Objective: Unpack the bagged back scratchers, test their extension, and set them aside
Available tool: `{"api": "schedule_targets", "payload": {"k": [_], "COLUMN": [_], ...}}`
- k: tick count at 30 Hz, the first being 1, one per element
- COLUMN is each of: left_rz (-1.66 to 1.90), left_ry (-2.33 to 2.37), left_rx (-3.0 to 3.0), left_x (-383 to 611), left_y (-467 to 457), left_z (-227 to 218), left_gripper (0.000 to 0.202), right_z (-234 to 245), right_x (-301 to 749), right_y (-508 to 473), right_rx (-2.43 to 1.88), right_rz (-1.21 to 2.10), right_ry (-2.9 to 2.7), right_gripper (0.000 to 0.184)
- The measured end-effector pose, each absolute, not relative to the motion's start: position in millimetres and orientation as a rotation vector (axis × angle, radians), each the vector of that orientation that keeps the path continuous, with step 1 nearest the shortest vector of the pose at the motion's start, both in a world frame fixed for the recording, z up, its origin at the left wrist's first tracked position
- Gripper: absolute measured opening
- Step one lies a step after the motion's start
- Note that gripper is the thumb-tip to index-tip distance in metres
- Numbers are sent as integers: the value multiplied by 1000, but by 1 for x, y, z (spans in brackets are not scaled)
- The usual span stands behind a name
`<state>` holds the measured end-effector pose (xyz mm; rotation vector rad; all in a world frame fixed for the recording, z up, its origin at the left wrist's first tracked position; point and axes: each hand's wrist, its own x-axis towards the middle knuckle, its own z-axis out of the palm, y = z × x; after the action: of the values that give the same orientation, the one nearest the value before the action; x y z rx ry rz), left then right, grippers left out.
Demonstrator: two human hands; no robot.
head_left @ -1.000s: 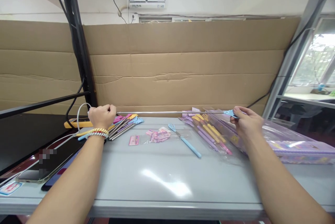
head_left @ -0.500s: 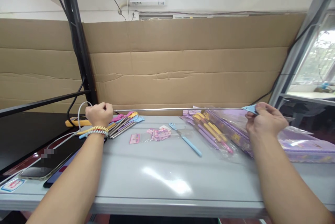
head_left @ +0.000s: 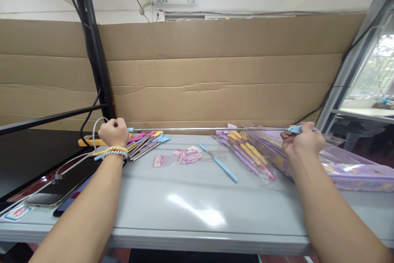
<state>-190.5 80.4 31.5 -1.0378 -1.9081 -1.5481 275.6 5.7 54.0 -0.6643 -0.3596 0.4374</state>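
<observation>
A telescopic back scratcher (head_left: 197, 129) is pulled out long and level above the table's far edge. My left hand (head_left: 113, 131) is closed round its blue handle end, at the left. At the other end my right hand (head_left: 303, 140) pinches the blue claw head. Another blue back scratcher (head_left: 220, 163), collapsed, lies on the table between my arms. Just beyond my left wrist, a pile of loose back scratchers (head_left: 146, 144) in several colours fans out. Beside my right hand are bagged back scratchers (head_left: 246, 152) in purple, yellow and pink.
Small pink cards (head_left: 188, 156) with clear wrappers lie mid-table. Purple zip pouches in plastic (head_left: 353, 172) rest under my right arm. Phones (head_left: 61, 185) and a white cable (head_left: 74, 158) are at the left. A cardboard panel (head_left: 215, 70) stands behind the grey table (head_left: 147, 209).
My right hand has shifted slightly left and turned. The blue handle end now shows beside my left fist. Things on the table have stayed put; the view moved a little.
</observation>
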Motion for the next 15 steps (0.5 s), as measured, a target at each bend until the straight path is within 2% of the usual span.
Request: {"api": "schedule_targets", "payload": {"k": [15], "left_rz": [-1577], "left_ry": [-1923], "left_rx": [-995], "left_x": [-189], "left_y": [85], "left_z": [30], "left_gripper": [25], "right_z": [55], "right_x": [266], "right_y": [6], "right_rx": [-717], "right_rz": [445], "right_ry": [-360], "right_gripper": [16]}}
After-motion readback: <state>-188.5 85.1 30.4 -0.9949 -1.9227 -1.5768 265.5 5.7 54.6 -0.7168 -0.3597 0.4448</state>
